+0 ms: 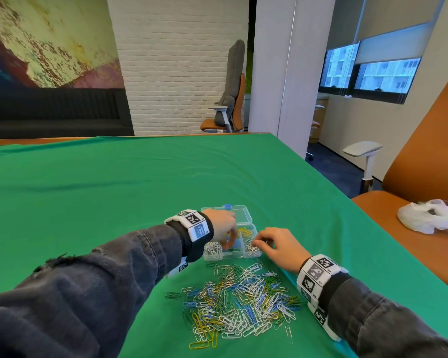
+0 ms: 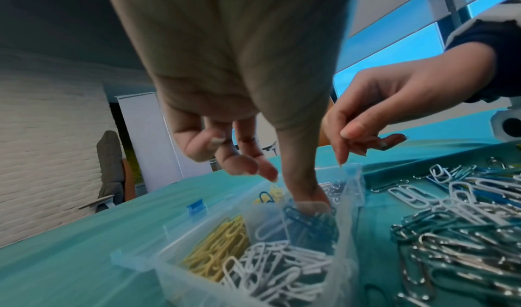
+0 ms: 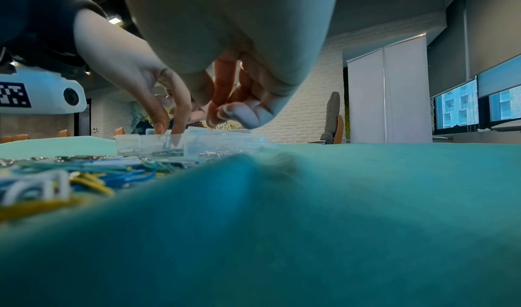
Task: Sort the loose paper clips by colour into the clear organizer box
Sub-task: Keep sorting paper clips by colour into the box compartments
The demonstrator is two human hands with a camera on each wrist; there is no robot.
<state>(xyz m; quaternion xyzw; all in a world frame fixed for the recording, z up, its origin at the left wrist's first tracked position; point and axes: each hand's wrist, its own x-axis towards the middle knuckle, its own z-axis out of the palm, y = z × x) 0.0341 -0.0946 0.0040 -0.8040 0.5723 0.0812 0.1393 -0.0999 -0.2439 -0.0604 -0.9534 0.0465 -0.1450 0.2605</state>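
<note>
The clear organizer box (image 1: 254, 254) stands open on the green cloth, its lid (image 1: 239, 213) laid back. Its compartments hold white clips (image 1: 212, 250), yellow clips (image 1: 246, 232), blue clips (image 2: 312, 222) and silver clips (image 2: 335, 187). My left hand (image 1: 228, 241) hangs over the box, its thumb (image 2: 307, 198) dipping into the blue compartment, and its other fingers are loose and hold nothing. My right hand (image 1: 259, 242) hovers above the silver compartment with fingers loosely bent; no clip shows between them. The mixed pile of loose clips (image 1: 238, 303) lies in front of the box.
An orange chair (image 1: 424, 151) stands past the table's right edge, with a white plastic bag (image 1: 427, 218) on its seat. Green cloth (image 1: 114, 189) stretches left of the box and beyond it. A single clip (image 1: 289, 332) lies at the pile's near right.
</note>
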